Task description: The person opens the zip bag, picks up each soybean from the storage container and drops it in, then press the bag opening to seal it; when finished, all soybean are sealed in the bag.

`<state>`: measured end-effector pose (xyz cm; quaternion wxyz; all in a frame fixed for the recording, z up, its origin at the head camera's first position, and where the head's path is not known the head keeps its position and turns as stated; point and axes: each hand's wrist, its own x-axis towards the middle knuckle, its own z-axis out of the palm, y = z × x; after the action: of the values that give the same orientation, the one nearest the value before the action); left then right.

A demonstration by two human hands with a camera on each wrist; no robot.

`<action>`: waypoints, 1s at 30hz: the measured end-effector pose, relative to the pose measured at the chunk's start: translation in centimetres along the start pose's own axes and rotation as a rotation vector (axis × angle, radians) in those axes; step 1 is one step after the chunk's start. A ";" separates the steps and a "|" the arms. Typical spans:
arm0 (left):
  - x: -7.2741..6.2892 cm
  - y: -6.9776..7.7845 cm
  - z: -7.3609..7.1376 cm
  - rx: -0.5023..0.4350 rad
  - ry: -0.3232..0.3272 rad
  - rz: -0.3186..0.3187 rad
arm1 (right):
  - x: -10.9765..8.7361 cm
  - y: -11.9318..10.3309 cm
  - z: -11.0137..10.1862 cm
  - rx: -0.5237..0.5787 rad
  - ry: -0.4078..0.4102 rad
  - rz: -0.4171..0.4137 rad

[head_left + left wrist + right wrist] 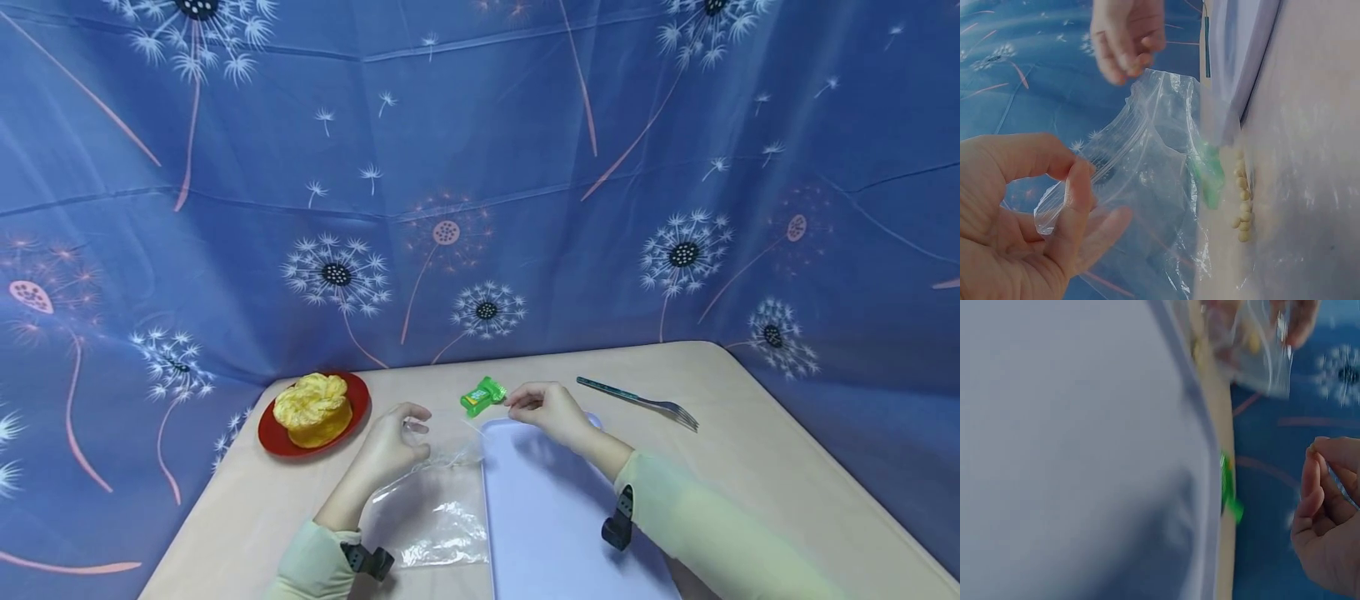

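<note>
My left hand (1041,206) pinches the top of a clear plastic bag (1154,131) between thumb and fingers. In the head view, the bag's lower part spreads over the table, left of a pale lilac tray (555,533). Several round yellowish beans (1244,200) show through the plastic in the left wrist view. Above the tray's far edge is my right hand (551,410), thumb and fingertip brought together. A tiny pale thing like a bean (1313,449) shows at that pinch in the right wrist view. The remaining right fingers are curled.
A green wrapped packet (482,397) lies beyond the tray. Far left, a red plate (273,440) holds a yellow bun-like cake (315,408). To the right lies a fork (637,400) with a dark handle. Blue dandelion-print cloth (480,167) hangs behind the table.
</note>
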<state>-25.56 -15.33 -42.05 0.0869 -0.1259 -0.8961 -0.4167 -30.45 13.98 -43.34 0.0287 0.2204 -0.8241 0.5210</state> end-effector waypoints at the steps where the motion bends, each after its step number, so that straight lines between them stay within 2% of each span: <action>1: 0.0 0.0 0.0 0.001 0.000 0.005 | 0.1 -0.5 0.6 0.014 -0.015 -0.013; 9: 0.0 0.2 0.1 -0.011 -0.006 0.015 | 1.0 -3.0 4.2 0.068 -0.083 -0.069; 17: 0.2 0.4 0.1 -0.016 -0.002 0.025 | 1.5 -3.3 5.2 0.074 -0.099 -0.090; 23: 0.0 0.3 0.1 -0.024 -0.009 0.010 | 1.2 -2.8 3.4 0.083 -0.106 -0.062; 30: -0.1 0.2 0.1 0.020 0.016 0.034 | -0.1 -1.3 -1.0 0.059 -0.093 0.048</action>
<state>-25.42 -15.18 -42.01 0.1025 -0.1367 -0.8971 -0.4075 -30.08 14.41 -41.84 -0.0285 0.2253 -0.8138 0.5349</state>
